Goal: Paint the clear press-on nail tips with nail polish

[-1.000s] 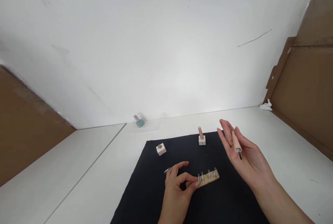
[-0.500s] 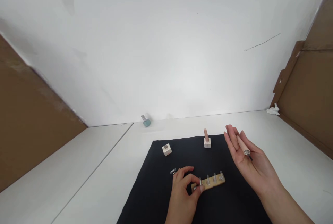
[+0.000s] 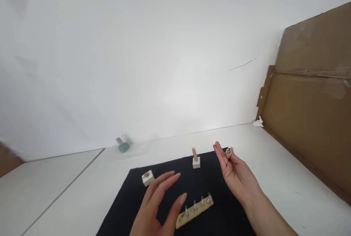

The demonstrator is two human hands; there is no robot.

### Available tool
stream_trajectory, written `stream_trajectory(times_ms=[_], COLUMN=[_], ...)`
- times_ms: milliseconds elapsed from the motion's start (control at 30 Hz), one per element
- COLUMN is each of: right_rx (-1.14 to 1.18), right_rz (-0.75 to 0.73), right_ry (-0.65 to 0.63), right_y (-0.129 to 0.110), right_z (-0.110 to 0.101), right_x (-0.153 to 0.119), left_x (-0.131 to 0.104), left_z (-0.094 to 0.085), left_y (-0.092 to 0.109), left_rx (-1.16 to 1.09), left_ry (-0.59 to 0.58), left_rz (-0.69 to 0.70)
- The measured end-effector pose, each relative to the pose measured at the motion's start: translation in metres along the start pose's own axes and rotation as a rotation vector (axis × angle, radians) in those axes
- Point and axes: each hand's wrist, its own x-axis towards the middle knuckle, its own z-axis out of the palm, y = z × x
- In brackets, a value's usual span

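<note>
Left hand (image 3: 157,206), bottom centre of the frame: open, thumb and fingers spread apart, nothing seen between them. The thumb is at the left end of the tan display strip (image 3: 193,215); contact cannot be confirmed from this view. Right hand (image 3: 240,179), lower right: palm turned up, closed on a pale pink brush cap (image 3: 228,153), its open end facing the camera with a dark brush tip showing (bristle condition too small to assess).

The display strip lies slantwise at the bottom, right of centre, on a black cloth (image 3: 222,214). Four clear nail tips (image 3: 195,206) stand upright along it in a row; a small silvery spot shows near its left end. An uncapped white square polish bottle (image 3: 148,180) sits near the cloth's upper left corner, just beyond the left fingers. A pink-capped polish bottle (image 3: 196,163) stands near the cloth's far edge, between the two hands as seen in the frame.

Off the cloth, a teal polish bottle (image 3: 123,147) with a silvery cap is left of centre, tilted, on the white tabletop (image 3: 63,184) near the white wall (image 3: 164,53). A crumpled white scrap (image 3: 258,122) is beside the brown cardboard (image 3: 312,108) at right.
</note>
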Motion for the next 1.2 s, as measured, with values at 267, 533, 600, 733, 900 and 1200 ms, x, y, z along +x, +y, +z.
stream_trajectory(times_ms=[267, 533, 600, 733, 900, 1200], right_rx=[0.085, 0.11, 0.105, 0.055, -0.059, 0.104], right_rz=[-0.42, -0.472, -0.437, -0.425, -0.486, -0.62], right_ry=[-0.004, 0.1, 0.111, 0.061, -0.133, 0.102], right_y=[-0.123, -0.171, -0.174, -0.188, -0.206, -0.194], right_z=[-0.006, -0.049, -0.061, -0.102, -0.135, -0.075], right_x=[0.0, 0.029, 0.042, 0.076, 0.094, 0.058], left_x=[0.133, 0.215, 0.225, 0.243, 0.243, 0.209], left_z=[0.122, 0.319, 0.348, 0.384, 0.397, 0.308], left_y=[0.15, 0.215, 0.215, 0.205, 0.199, 0.216], left_rx=[0.091, 0.236, 0.243, 0.261, 0.293, 0.092], left_ry=[-0.514, -0.714, -0.724, -0.78, -0.841, -0.919], left_rz=[0.331, 0.451, 0.47, 0.465, 0.39, 0.301])
